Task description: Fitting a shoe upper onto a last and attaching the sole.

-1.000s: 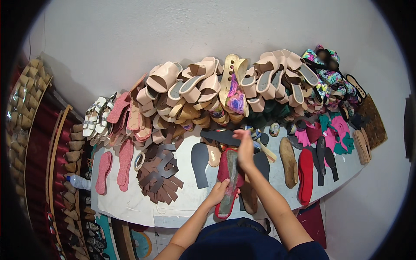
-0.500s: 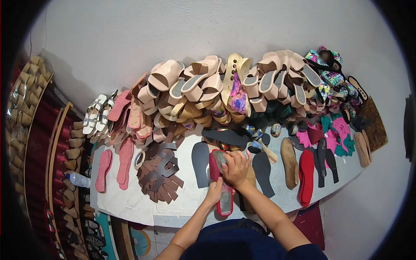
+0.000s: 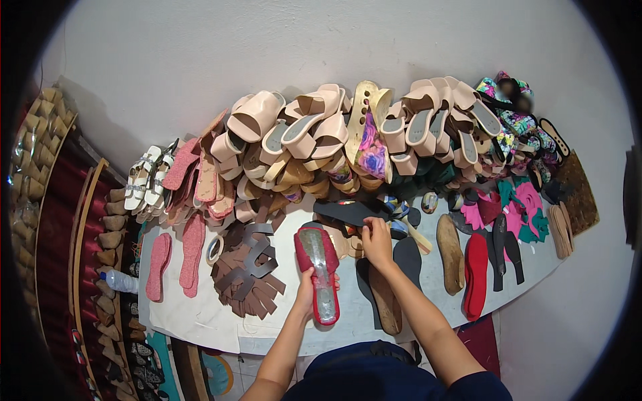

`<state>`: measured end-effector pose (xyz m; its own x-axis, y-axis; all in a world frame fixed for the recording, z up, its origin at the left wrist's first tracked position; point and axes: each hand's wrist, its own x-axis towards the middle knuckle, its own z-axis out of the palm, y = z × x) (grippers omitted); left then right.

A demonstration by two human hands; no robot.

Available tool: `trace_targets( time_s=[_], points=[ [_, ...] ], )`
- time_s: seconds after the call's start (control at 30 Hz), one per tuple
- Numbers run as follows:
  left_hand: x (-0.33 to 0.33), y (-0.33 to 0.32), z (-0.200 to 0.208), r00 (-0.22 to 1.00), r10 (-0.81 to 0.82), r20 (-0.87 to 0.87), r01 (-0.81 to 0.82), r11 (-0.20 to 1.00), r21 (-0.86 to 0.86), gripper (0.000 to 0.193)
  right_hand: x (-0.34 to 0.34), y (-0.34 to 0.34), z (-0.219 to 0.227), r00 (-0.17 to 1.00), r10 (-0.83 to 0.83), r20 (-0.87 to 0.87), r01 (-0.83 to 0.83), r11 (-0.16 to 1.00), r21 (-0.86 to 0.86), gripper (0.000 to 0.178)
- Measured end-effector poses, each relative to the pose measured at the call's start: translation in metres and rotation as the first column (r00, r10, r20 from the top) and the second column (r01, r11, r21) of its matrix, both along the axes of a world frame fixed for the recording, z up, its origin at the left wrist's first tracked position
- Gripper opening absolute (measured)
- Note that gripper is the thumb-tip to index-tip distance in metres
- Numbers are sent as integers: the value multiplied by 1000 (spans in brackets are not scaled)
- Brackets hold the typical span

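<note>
My left hand (image 3: 306, 292) is closed around a red slipper (image 3: 300, 248), its pale grey, shiny underside (image 3: 324, 277) facing up. The slipper is held lengthwise over the table's near middle, its wider end away from me. My right hand (image 3: 378, 246) reaches to a flat black sole (image 3: 344, 213) at the table's middle, fingers curled and pinching its near edge. Just below that hand lie a wooden shoe last (image 3: 386, 304) and a dark sole (image 3: 365, 284) beside it. Another dark grey sole (image 3: 408, 261) lies partly behind my right forearm.
Along the wall are heaped beige heeled sandals (image 3: 304, 130). Brown strap pieces (image 3: 247, 274), a tape roll (image 3: 215, 248) and pink soles (image 3: 192, 254) lie left. A wooden last (image 3: 450, 254), red soles (image 3: 475, 277) and fabric scraps (image 3: 511, 207) lie right. Lasts fill the left-hand shelf (image 3: 110, 238).
My right hand has let go of the slipper and moved away to the black sole. My left hand has shifted the slipper left. The grey sole left of the slipper no longer shows.
</note>
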<state>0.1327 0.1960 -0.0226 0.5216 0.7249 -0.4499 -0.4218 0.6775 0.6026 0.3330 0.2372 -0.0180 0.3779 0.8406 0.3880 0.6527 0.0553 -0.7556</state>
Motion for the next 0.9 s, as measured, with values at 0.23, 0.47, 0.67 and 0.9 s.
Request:
trace_targets(
  time_s=[0.23, 0.47, 0.67, 0.9],
  points=[
    [-33, 5, -17, 994, 108, 35, -106, 993, -49, 48, -18, 8, -8, 958, 242, 156, -232, 969, -84, 15],
    [-64, 4, -22, 975, 220, 6, -220, 975, 17, 48, -60, 37, -22, 867, 451, 212, -432, 892, -131, 24],
    [-75, 1, -38, 967, 250, -59, -250, 968, 0, 48, -84, 55, -30, 795, 488, 361, -330, 846, -419, 59],
    [-65, 3, -28, 978, 210, -13, -210, 977, -20, 49, -71, 51, -14, 686, 689, 234, -573, 710, -408, 52]
  ],
)
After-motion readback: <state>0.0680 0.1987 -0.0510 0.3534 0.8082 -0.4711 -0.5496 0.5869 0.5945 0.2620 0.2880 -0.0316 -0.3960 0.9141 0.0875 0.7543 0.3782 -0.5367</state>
